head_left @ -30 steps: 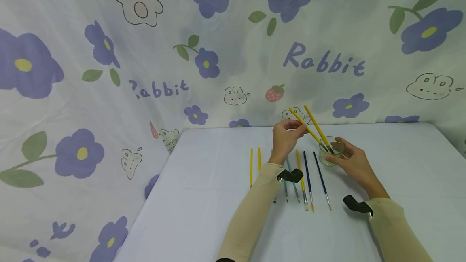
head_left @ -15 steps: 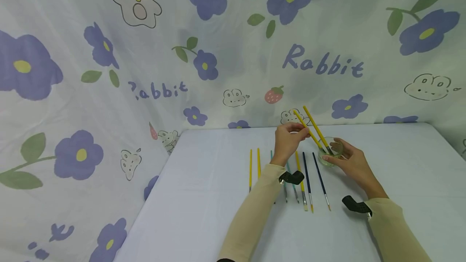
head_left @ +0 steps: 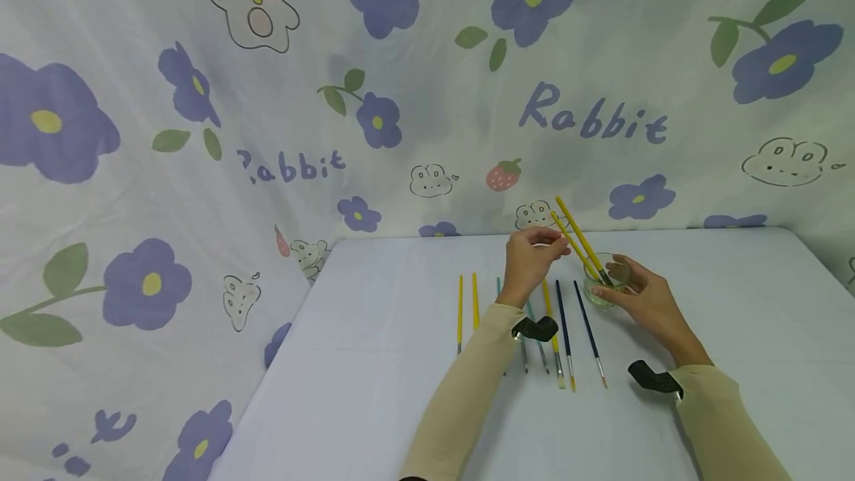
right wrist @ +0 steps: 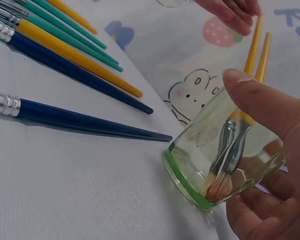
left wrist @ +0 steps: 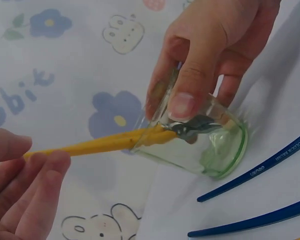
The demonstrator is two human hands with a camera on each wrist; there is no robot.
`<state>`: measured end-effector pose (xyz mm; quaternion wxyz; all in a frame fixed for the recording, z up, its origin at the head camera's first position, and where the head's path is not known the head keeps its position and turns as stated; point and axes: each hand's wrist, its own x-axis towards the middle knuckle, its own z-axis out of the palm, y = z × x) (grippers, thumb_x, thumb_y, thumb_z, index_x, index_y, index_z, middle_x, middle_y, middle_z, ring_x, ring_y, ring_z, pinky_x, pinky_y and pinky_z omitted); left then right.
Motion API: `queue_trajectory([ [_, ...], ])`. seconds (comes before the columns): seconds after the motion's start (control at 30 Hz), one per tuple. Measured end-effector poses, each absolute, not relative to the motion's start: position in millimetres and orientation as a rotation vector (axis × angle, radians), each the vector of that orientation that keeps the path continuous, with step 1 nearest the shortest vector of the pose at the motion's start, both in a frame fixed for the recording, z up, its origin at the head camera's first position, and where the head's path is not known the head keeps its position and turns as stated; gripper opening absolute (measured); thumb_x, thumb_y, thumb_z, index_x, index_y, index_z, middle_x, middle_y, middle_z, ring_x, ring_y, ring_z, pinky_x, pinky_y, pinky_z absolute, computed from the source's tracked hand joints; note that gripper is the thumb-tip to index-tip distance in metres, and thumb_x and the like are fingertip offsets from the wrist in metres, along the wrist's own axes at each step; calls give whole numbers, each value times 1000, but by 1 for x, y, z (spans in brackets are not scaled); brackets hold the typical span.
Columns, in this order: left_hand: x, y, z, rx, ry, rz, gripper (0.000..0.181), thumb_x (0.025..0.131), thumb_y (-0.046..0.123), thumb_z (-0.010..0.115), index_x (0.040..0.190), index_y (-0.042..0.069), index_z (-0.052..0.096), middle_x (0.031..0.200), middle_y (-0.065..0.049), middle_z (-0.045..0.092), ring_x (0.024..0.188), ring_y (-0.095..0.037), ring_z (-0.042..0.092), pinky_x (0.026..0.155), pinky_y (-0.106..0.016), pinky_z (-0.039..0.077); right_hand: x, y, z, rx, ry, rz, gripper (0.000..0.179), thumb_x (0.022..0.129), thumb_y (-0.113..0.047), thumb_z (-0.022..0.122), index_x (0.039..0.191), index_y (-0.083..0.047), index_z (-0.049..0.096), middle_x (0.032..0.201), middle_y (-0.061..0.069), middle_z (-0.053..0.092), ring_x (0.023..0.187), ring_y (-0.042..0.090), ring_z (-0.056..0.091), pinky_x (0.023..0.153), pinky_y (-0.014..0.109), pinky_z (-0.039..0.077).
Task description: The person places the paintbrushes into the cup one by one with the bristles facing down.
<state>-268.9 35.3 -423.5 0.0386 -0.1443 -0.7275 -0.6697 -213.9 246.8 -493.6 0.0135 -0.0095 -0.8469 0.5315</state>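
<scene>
My right hand (head_left: 649, 304) grips a clear glass (right wrist: 190, 142) with a green-tinted base, thumb on one side and fingers on the other. Inside the glass stand two yellow paintbrushes, bristles down and handles leaning left out of the mouth. One paintbrush (head_left: 559, 223) has its handle end between the thumb and fingertips of my left hand (head_left: 528, 262). The other yellow paintbrush (head_left: 576, 231) leans freely beside it. In the right wrist view, their metal ferrules (right wrist: 230, 145) lie side by side and the bristles (right wrist: 217, 187) reach the glass bottom.
A row of paintbrushes lies on the white table (head_left: 374, 362): yellow brushes (head_left: 475, 295), teal ones (head_left: 531, 309) partly under my left forearm, and two dark blue brushes (head_left: 588, 325) near the glass. A patterned cloth (head_left: 441, 117) hangs behind the table.
My left hand has moved slightly right, bringing its paintbrush steeper and closer alongside the other one in the glass. My right hand and the glass have stayed in place.
</scene>
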Motion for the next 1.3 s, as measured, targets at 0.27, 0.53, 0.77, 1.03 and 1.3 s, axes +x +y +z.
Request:
queue_trajectory([
  [0.27, -266, 17, -415, -464, -2233, -2001, 12, 94, 14, 76, 102, 5, 76, 97, -13, 79, 89, -33, 79, 74, -20, 61, -214, 245, -495, -37, -2633, 1640, 102, 88, -50, 79, 164, -9, 26, 158, 26, 46, 149, 53, 37, 117, 68, 38],
  [0.53, -269, -22, -413, -413, -2223, -2041, 17, 93, 10, 76, 105, -2, 74, 100, -21, 77, 83, -28, 80, 78, -29, 66, -213, 246, -493, -35, -2643, 1657, 101, 89, -51, 79, 164, -9, 25, 159, 24, 45, 150, 52, 36, 117, 67, 37],
  [0.77, -268, -66, -417, -297, -2344, -1979, 26, 93, 15, 77, 112, -3, 74, 104, -20, 77, 85, -24, 79, 78, -30, 66, -213, 246, -492, -56, -2653, 1672, 103, 88, -53, 78, 164, -11, 25, 160, 24, 44, 150, 52, 34, 118, 68, 36],
  [1.03, -269, -100, -428, -150, -2360, -1932, 19, 92, 14, 77, 106, 1, 75, 100, -17, 78, 80, -23, 78, 75, -31, 66, -215, 247, -491, -61, -2655, 1660, 103, 87, -54, 79, 164, -12, 25, 160, 24, 45, 150, 53, 34, 118, 69, 35],
  [1.3, -273, -114, -447, -76, -2518, -1661, 18, 91, 12, 76, 102, -1, 75, 95, -19, 78, 83, -39, 77, 65, -24, 61, -215, 248, -493, -82, -2654, 1675, 104, 87, -54, 79, 165, -14, 25, 161, 24, 43, 151, 53, 32, 119, 69, 34],
])
